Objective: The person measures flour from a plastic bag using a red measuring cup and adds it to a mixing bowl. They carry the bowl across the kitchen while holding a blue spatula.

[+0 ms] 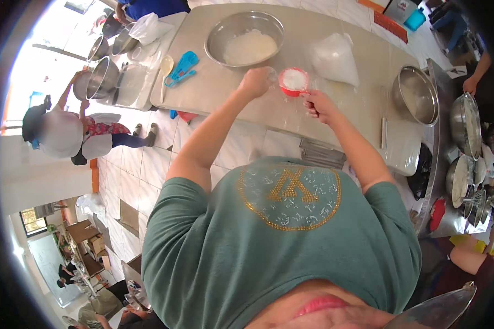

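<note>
My right hand [320,106] grips the handle of a red measuring cup [290,91], which holds white powder. To the left of the cup is my left hand [258,82], its fingers curled near the rim of a large steel bowl [212,49]; something clear and blurred shows at its fingertips, and I cannot tell what it is. White powder [251,47] lies in that bowl. A clear plastic bag of white powder [336,59] stands on the table beyond the cup.
Blue measuring spoons [184,68] and a pale long-handled spoon [164,76] lie at the table's left. An empty-looking steel bowl [415,95] sits at the right end. Another person [61,131] handles bowls at the far left; a person's hand [470,85] holds a bowl at the right.
</note>
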Motion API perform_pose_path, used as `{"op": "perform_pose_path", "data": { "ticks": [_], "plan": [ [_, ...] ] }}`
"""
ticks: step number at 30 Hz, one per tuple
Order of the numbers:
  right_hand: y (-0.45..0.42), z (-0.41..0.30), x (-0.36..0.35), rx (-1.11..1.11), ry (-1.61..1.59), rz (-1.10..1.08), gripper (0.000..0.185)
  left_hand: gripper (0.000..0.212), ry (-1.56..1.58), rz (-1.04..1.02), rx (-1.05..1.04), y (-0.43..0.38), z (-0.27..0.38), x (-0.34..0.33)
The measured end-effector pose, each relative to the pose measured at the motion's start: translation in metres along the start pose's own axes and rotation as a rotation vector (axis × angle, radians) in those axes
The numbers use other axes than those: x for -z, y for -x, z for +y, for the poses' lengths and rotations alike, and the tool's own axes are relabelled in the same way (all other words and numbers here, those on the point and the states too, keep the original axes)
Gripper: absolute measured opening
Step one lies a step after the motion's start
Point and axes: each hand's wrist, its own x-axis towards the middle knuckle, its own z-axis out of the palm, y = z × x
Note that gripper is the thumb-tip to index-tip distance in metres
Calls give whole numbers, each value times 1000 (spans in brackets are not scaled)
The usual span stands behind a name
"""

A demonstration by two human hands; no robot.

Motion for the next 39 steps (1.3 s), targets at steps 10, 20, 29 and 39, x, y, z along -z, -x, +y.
{"op": "perform_pose_path", "data": {
  "ticks": [10,20,29,39],
  "plan": [
    [19,-131,-26,173,70,-28,6,32,288,-220,258,42,-85,20],
    [-98,-163,-78,149,743,218,6,34,466,-165,359,66,-147,67],
    [-159,-151,-120,481,1470,184,12,35,529,-201,386,69,-181,78],
    [-146,-164,-107,454,1722,572,21,35,514,-263,298,50,-187,77]
  ]
}}
